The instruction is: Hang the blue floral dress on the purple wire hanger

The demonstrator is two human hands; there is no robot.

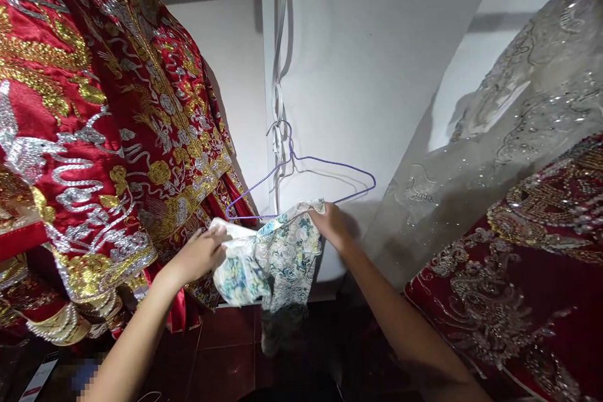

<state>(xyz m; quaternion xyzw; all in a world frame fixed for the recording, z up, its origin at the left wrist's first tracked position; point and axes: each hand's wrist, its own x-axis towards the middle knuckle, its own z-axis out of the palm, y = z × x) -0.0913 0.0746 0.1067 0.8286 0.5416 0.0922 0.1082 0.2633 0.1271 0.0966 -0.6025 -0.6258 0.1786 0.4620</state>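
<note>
A small floral garment (pixel 292 251), white with green, blue and yellow patterning, is stretched between my two hands. My left hand (pixel 202 254) grips its white upper edge on the left, fingers closed over the cloth. At the other end, my right hand (pixel 330 224) pinches the top corner of the same garment. Just above and behind it hangs a purple wire hanger (pixel 336 162), its hook caught on a white cord (pixel 281 44). The garment's top edge overlaps the hanger's bottom bar; whether it is fastened to it I cannot tell.
Red jackets with gold and silver embroidery (pixel 160 119) hang close on the left. On the right are a sparkling pale gown (pixel 471 138) and a dark red beaded gown (pixel 527 301). A white wall (pixel 377 44) stands behind, above a dark red tiled floor (pixel 226 352). A phone (pixel 40 377) lies lower left.
</note>
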